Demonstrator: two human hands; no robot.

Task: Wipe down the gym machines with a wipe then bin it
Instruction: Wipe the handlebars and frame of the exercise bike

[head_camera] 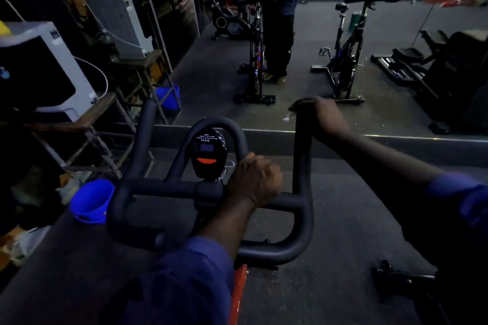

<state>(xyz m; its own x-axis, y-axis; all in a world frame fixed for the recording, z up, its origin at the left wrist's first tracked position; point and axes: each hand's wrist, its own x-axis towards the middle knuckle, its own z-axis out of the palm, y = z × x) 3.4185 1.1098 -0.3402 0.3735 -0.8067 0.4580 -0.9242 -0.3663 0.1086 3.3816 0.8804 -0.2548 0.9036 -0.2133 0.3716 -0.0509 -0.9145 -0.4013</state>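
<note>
Plainly, the thing being cleaned was the black padded handlebar [158,189] of an exercise bike, filling the middle of my feed. The left hand [254,181] gripped it where the crossbar meets the centre loop, fingers curled tight round the tube, knuckles up. The right hand [323,116] sat on top of the handlebar's right upright horn, fingers folded over its end. A small pale scrap [287,116] showed just under those fingertips, beside the horn. In the dim light I could not tell whether it was the wipe pinched there or something on the floor beyond. Both forearms came out of blue sleeves.

Inside the handlebar's centre loop stood a dark oval console [208,152] with a small screen and an orange button. Below the handlebar, towards me, a strip of orange frame [239,294] showed. A bright blue plastic bucket [91,200] sat on the floor just left of the handlebar. Farther left stood a grey-and-white boxy unit [66,60] on a worn wooden stand. Beyond the handlebar ran a large wall mirror [211,74]. It reflected the person standing at the bike, a second black spin bike [346,60] to the right, and dark benches farther right.
</note>
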